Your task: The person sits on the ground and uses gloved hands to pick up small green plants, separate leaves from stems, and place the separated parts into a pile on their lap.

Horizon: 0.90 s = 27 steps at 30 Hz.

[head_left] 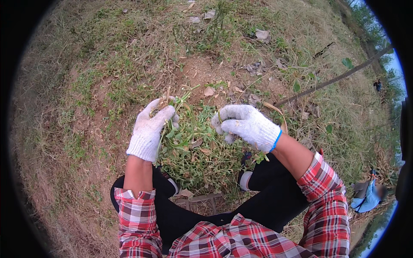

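Red plaid shirt (241, 238) filled the space closest to us, with dark trousers (275, 189) spread wide beyond it. We had white knit gloves on both hands. Our left hand (148, 131) was closed around a few green stems (184, 98), their ends poking out past the fingers. Our right hand (247, 124), well apart from the left, had its fingers curled narrow toward the thumb; a thin strand (219, 116) showed at the fingertips, though we could not tell whether it was gripped. Below and between the hands, a heap of leafy greens (208, 161) lay on the ground between our feet. Off to our right, a person in blue (368, 200) was near the dry growth.
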Each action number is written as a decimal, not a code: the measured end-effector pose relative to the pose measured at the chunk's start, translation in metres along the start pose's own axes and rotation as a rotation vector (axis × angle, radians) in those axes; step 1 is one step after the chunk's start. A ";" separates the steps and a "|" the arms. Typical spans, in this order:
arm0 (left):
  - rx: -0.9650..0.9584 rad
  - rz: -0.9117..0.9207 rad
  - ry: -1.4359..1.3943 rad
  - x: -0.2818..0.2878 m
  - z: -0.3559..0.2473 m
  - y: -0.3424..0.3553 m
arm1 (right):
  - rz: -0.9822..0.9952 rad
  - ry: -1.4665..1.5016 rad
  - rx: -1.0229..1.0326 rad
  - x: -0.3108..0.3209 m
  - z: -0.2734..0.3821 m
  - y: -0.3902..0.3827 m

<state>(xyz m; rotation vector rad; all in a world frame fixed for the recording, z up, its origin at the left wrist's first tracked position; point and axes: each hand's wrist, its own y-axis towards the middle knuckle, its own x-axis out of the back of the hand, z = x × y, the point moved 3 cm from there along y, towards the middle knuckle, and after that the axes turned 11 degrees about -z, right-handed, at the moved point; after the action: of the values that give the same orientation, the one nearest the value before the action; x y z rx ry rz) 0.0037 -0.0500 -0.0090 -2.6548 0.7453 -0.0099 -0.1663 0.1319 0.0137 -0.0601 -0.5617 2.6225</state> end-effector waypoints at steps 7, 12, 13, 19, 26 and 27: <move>0.002 -0.006 -0.019 0.001 0.002 0.000 | -0.032 -0.183 0.046 -0.003 0.009 -0.003; -0.024 -0.006 -0.015 0.002 0.005 0.004 | -0.057 -0.252 0.198 -0.001 0.000 0.006; -0.024 -0.007 -0.012 0.002 0.005 0.003 | -0.062 -0.240 0.213 -0.001 0.000 0.006; -0.016 -0.020 -0.028 0.002 0.003 0.001 | -0.068 -0.080 0.054 -0.003 -0.003 0.009; -0.039 0.003 -0.028 0.005 0.004 0.002 | -0.072 -0.032 -0.012 0.000 -0.002 0.010; -0.041 0.007 -0.030 0.005 0.004 0.003 | -0.063 -0.033 -0.018 0.000 -0.002 0.009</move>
<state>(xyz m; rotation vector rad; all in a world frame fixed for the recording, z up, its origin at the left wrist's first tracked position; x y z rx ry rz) 0.0068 -0.0530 -0.0146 -2.6853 0.7531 0.0477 -0.1701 0.1249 0.0085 -0.0049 -0.5887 2.5614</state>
